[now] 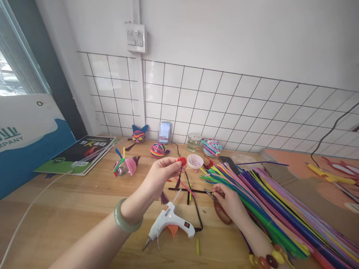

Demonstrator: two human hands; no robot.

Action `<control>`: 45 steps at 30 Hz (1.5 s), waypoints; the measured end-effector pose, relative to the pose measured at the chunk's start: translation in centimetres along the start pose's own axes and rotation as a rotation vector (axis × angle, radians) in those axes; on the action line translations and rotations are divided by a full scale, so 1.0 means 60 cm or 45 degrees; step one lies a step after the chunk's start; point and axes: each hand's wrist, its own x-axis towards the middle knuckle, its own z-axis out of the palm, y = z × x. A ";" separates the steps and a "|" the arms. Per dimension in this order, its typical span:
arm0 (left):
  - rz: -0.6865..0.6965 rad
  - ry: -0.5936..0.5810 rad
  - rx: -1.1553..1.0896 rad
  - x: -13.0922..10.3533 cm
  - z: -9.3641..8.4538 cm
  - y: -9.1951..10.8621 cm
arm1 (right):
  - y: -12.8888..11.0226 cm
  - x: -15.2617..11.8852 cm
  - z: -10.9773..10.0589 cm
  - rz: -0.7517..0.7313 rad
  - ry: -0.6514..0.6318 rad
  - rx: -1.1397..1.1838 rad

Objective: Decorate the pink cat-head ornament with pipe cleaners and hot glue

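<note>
Between the thumb and fingers of my left hand [165,171] is a small red fuzzy coil [182,161], apparently pipe cleaner. A dark tassel [178,182] hangs under it. My right hand [231,201] is low over the table at the right, its fingers closed at the pivot of a pair of scissors [223,213] with red-orange handles. The blades point left, and the hand hides part of them. Below and between my hands lies a white glue gun [169,220], nozzle toward the lower left. Black pipe cleaner pieces [188,197] lie behind it.
A large bundle of coloured pipe cleaners [269,198] fills the right side. Toward the wall stand a pink bowl [195,161], a glass jar [193,142], a propped phone [164,131] and several wrapped ornaments [158,150]. A magazine [81,153] and white cord [36,203] lie left.
</note>
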 end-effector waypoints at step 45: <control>0.048 0.059 0.037 0.001 -0.006 0.022 | -0.184 -0.062 0.041 -0.214 -0.470 0.019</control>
